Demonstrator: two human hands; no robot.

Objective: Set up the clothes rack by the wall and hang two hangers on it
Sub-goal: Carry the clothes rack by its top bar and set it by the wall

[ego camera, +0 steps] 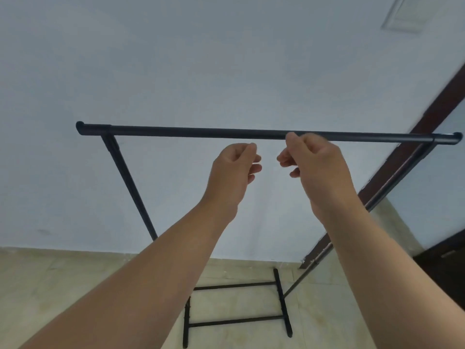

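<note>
A black clothes rack stands against the white wall, its top bar [188, 131] running level across the view. Its base frame [234, 321] rests on the tiled floor. My left hand [234, 167] is raised just below the bar's middle, fingers curled in with thumb against forefinger, holding nothing. My right hand [317, 167] is beside it, also curled, its upper fingertips overlapping the bar's front; I cannot tell whether they touch it. No hangers are in view.
The rack's left upright [130, 182] slants down to the floor; the right upright [392, 182] runs in front of a dark brown door frame [427, 117]. Beige floor tiles [63, 285] meet the wall. A pale vent [402, 13] sits high on the right.
</note>
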